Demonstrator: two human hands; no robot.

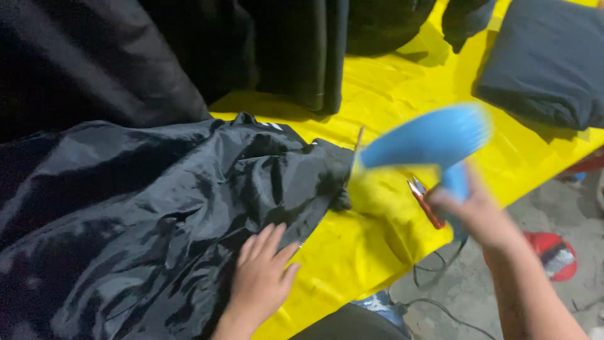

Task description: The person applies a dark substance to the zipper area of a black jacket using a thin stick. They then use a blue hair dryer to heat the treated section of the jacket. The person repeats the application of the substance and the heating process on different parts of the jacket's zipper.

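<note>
A shiny black jacket (145, 220) is lying crumpled across the left half of the counter (384, 94), its wrinkled, slick cloth spilling up to the counter's near edge, with a zipper running along its right hem. The left hand (261, 277) is resting flat on the jacket near that zipper, fingers spread and pressing the cloth down. Right of the jacket, the right hand (475, 211) is gripping the handle of a blue plastic hair dryer (428, 141), its fingers wrapped tightly round it; the dryer is blurring in the air above the counter, its nozzle pointing toward the jacket's hem. A cord (434, 277) is hanging from it past the counter's near edge to the grey floor (566, 208). Small red snips (425, 201) are lying on the bare yellow covering just right of the jacket, close to the edge. Beyond the jacket, dark garments (296, 50) are hanging over the far side, and a folded dark cloth (547, 63) is sitting well apart at the far right, leaving an open yellow strip between.
</note>
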